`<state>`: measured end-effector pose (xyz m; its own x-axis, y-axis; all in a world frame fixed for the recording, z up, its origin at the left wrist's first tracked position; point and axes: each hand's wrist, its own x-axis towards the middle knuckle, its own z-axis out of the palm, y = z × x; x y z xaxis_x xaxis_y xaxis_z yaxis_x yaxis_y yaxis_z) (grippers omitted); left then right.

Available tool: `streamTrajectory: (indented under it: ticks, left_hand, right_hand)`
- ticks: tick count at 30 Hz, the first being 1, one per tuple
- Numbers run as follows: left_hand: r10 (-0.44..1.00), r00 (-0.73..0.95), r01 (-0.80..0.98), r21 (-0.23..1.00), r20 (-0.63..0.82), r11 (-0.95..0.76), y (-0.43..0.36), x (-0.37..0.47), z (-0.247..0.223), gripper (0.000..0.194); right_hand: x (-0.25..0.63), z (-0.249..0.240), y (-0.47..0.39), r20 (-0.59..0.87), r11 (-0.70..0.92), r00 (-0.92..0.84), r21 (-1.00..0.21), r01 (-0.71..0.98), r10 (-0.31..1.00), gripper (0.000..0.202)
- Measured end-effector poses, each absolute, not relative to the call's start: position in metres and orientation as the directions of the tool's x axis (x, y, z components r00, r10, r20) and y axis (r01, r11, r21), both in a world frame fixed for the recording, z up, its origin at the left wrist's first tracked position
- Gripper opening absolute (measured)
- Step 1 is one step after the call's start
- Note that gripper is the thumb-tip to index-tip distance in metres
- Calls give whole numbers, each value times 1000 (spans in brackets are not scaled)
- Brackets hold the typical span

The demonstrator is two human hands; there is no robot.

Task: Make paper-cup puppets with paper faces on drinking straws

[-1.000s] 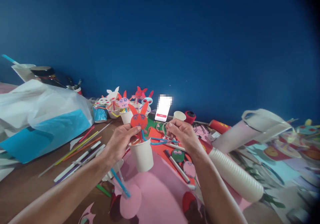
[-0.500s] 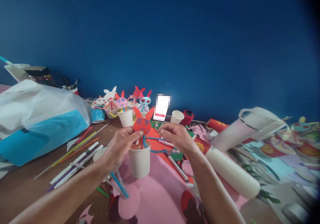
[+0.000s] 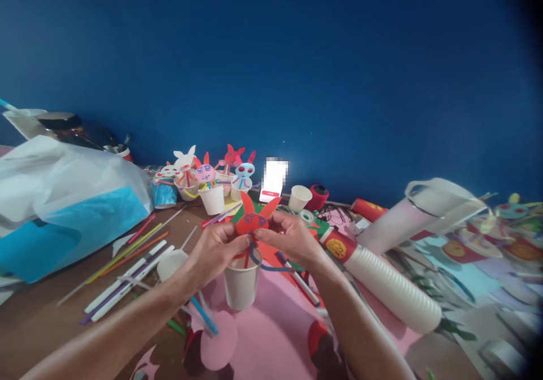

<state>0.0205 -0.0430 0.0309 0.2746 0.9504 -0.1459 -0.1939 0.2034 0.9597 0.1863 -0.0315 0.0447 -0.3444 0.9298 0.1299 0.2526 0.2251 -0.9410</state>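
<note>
A red paper rabbit face (image 3: 250, 222) with two upright ears and drawn eyes is pinched between my hands. My left hand (image 3: 224, 244) holds its left edge, thumb in front and fingers behind. From the other side my right hand (image 3: 291, 238) grips the right edge in the same way. Below the face, a red straw goes down into a white paper cup (image 3: 241, 286), which stands on pink paper (image 3: 275, 323). A blue straw (image 3: 275, 268) bends out over the cup's rim to the right.
Several finished paper rabbits in cups (image 3: 212, 199) stand near the blue wall, beside a lit phone (image 3: 270, 185). Markers (image 3: 127, 281) and coloured straws lie left. A long stack of paper cups (image 3: 394, 289) and a white jug (image 3: 394, 227) occupy the right. A plastic bag (image 3: 76, 193) fills the far left.
My right hand has moved left from the blue straw onto the red rabbit face. The face and cup have shifted slightly right, and the face tilts a little.
</note>
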Motion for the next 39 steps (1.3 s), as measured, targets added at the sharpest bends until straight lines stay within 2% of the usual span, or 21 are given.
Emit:
streamTrajectory:
  ticks: [9,16,20,25,27,29,34,36,39]
  left_hand:
    - [935,329,-132,974,-134,186,-40,18,26,20]
    - [932,357,-65,994,-63,92,-38,17,16,21]
    - [915,396,-17,996,-78,93,-38,15,19,24]
    - [838,539,108,994,-87,33,-41,7,46,33]
    - [879,474,101,995,-51,3,-41,1,57,38]
    - [940,341,87,996,-8,-23,-40,-7,65,40]
    - [975,197,145,981,98,-128,-38,-25,74,24]
    - [973,214,162,979,91,-127,-39,-28,75,21]
    - [938,348,181,981,2,-69,-40,-23,73,23]
  right_hand:
    - [180,40,-33,103,187,-305,-947,262,947,16]
    - [180,40,-35,84,169,-222,-901,400,972,14]
    - [179,39,-36,94,170,-198,-897,409,976,14]
    - [181,40,-32,101,170,-224,-933,316,969,17]
    - [185,41,-30,111,165,-221,-955,246,969,17]
    - [190,43,-27,128,162,-215,-976,147,968,16]
    - [207,48,-21,184,188,-144,-982,15,972,15]
    - [214,51,-19,209,210,-85,-978,-6,974,14]
    - [223,54,-18,236,236,-1,-971,-24,972,12]
